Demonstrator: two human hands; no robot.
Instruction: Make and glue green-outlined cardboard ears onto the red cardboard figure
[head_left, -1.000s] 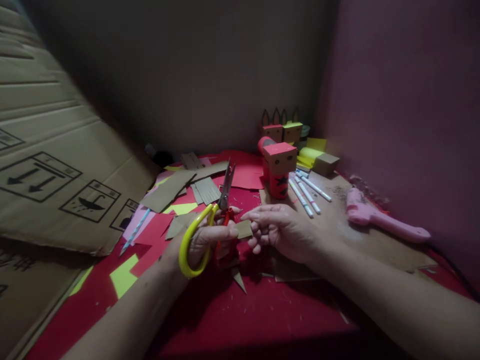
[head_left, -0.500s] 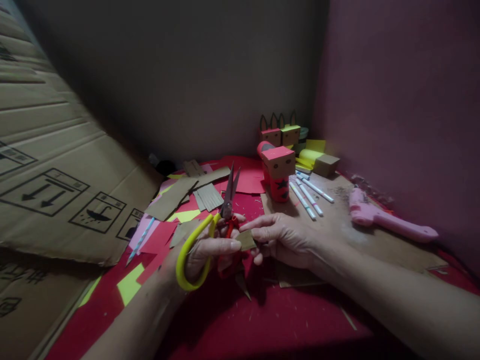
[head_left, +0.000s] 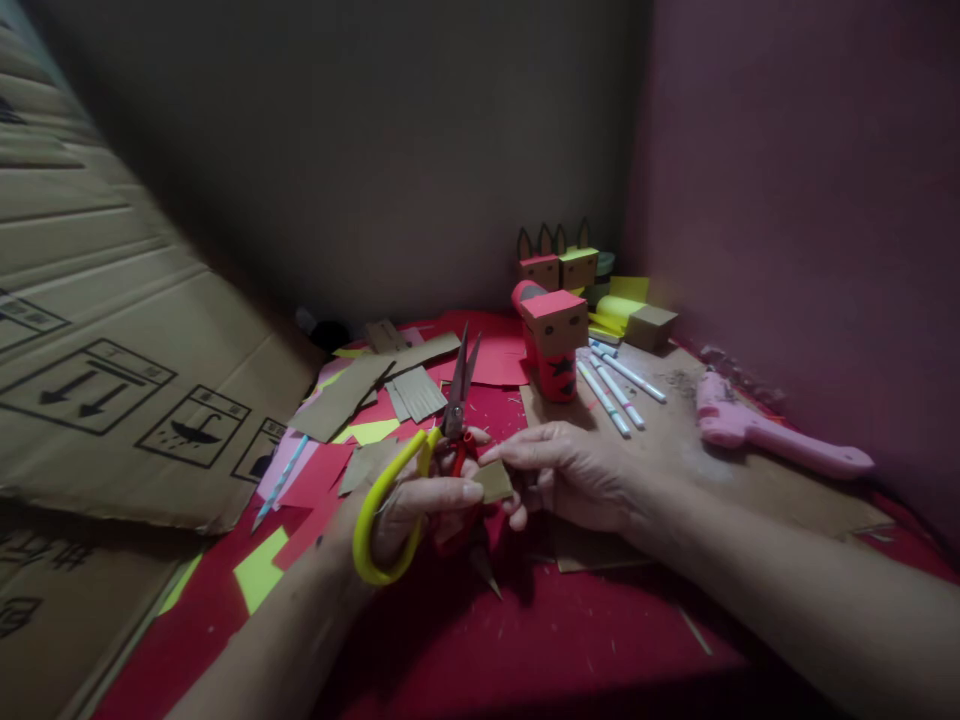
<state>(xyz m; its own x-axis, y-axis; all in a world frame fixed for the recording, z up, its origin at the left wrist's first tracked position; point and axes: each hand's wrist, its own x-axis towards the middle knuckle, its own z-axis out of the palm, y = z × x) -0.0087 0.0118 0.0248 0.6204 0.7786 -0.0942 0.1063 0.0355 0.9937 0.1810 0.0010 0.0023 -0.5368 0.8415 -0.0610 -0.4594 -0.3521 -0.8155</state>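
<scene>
My left hand grips scissors with a yellow loop handle and a red one, blades slightly apart and pointing up and away. My right hand pinches a small piece of brown cardboard between thumb and fingers, right beside the left hand's fingertips. Both hands hover low over the red surface. A pointed cardboard scrap lies just under them.
Large flattened cardboard boxes lean at the left. Cardboard strips and red, yellow and pink paper scraps lie beyond the hands. Box-shaped paper figures, several markers and a pink glue gun sit at the right.
The scissor blades opened slightly. My right hand shifted its pinch on the cardboard piece, tilting it. The view moved a little; otherwise both hands stay in place.
</scene>
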